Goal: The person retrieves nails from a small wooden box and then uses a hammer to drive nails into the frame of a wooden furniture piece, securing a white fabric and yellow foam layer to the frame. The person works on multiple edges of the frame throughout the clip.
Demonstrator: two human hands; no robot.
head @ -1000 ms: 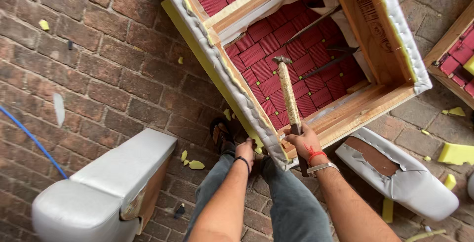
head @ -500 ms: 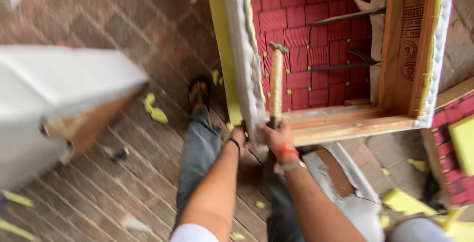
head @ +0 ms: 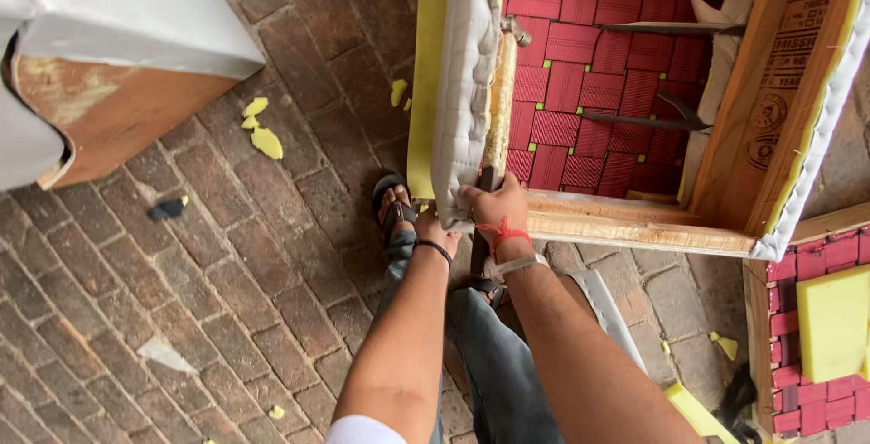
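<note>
Brick paving (head: 227,254) lies under an overturned wooden frame (head: 634,222). At its near corner the right hand (head: 497,210) is clamped on a hammer (head: 501,109), levering along the rail, while the left hand (head: 438,225) pinches the white upholstery (head: 462,72) taut beside it.

In the upper left of the frame lies a detached white upholstered armrest (head: 109,18), its bare brown wooden underside showing. Yellow foam scraps (head: 263,136) sit on the brick floor (head: 181,281) near the middle left, with a small dark scrap (head: 168,210) just below them. At the right edge, a yellow foam block (head: 832,322) rests on red paving (head: 797,399).
</note>
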